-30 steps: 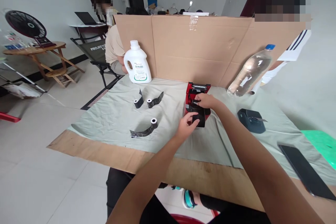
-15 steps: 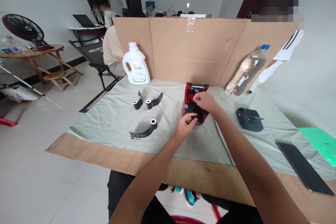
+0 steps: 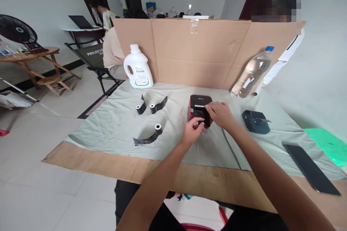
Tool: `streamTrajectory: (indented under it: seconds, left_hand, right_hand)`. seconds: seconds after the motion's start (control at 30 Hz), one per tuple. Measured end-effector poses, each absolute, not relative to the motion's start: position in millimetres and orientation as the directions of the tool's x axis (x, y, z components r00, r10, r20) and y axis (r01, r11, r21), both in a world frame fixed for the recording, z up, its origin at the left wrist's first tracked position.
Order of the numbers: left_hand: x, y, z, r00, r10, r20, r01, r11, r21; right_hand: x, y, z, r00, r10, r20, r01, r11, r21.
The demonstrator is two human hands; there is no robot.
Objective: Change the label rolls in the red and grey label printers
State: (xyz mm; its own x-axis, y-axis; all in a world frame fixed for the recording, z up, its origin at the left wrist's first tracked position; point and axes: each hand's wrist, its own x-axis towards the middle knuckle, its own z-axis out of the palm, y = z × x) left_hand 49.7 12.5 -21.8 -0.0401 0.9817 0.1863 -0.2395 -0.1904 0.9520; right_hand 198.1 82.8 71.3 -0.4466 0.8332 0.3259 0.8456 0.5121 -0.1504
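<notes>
A small red-and-black label printer (image 3: 201, 99) stands on the cloth with its black lid down over the top. My right hand (image 3: 221, 112) has its fingertips on the lid's right front edge. At the printer's front, my left hand (image 3: 192, 130) curls with thumb and index finger around the end of a black label strip (image 3: 200, 120). My fingers partly hide the strip and the printer's front. To the left lie three rolls with black tails: one roll (image 3: 141, 107), another roll (image 3: 158, 106) beside it, and a nearer roll (image 3: 151, 136) with its tail stretched out.
A white detergent jug (image 3: 138, 66) and a leaning clear bottle (image 3: 253, 72) stand before a cardboard screen (image 3: 195, 54). At right lie a dark boxy device (image 3: 256, 122) and a black phone (image 3: 310, 169). Other people sit beyond the screen.
The printer's lid has swung from open to closed. My right hand has moved from above the open inside to the lid's edge; my left hand stays at the front.
</notes>
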Motion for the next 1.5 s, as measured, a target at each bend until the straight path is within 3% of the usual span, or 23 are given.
streamTrajectory:
  seconds: [0.4, 0.7, 0.9, 1.0, 1.07, 1.13, 1.2, 1.33, 1.43, 1.5]
  left_hand:
    - [48.7, 9.9, -17.2, -0.049, 0.984, 0.171, -0.268, -0.178, 0.947]
    - [54.0, 4.3, -11.7, -0.045, 0.989, 0.141, -0.311, -0.148, 0.939]
    - [58.2, -13.2, -16.1, 0.122, 0.956, 0.267, -0.132, -0.251, 0.959]
    - [51.5, -16.6, -13.7, 0.004, 0.914, 0.406, 0.025, -0.406, 0.913]
    - [42.7, -8.2, -9.3, -0.205, 0.876, 0.437, 0.067, -0.433, 0.899]
    - [33.5, 10.1, -4.9, -0.423, 0.837, 0.347, 0.009, -0.379, 0.925]
    - [26.5, 33.9, -1.7, -0.513, 0.841, 0.171, -0.125, -0.270, 0.955]
    - [21.8, 71.7, 2.4, -0.322, 0.940, -0.113, -0.324, 0.002, 0.946]
    - [21.2, 80.1, 7.0, -0.247, 0.954, -0.172, -0.332, 0.083, 0.940]
    - [20.6, 80.6, 10.5, -0.243, 0.950, -0.196, -0.322, 0.111, 0.940]
  right_hand:
    - [190.5, 61.1, 47.8, -0.376, 0.810, 0.451, 0.863, 0.483, -0.149]
    - [194.5, 66.6, 50.1, -0.341, 0.827, 0.448, 0.837, 0.484, -0.257]
    - [194.2, 87.4, 63.6, -0.290, 0.859, 0.422, 0.846, 0.437, -0.307]
    - [193.7, 90.0, 64.5, -0.304, 0.860, 0.411, 0.857, 0.435, -0.276]
    - [194.2, 90.2, 63.4, -0.298, 0.862, 0.410, 0.861, 0.428, -0.274]
    - [195.1, 91.0, 61.3, -0.267, 0.876, 0.401, 0.862, 0.403, -0.308]
    - [195.8, 93.3, 57.8, -0.231, 0.894, 0.385, 0.847, 0.380, -0.373]
    - [196.3, 102.9, 42.7, -0.153, 0.885, 0.439, 0.752, 0.393, -0.530]
    - [197.7, 115.0, 22.0, 0.016, 0.872, 0.489, 0.665, 0.356, -0.657]
    - [198.5, 123.8, 5.2, 0.126, 0.907, 0.402, 0.539, 0.277, -0.795]
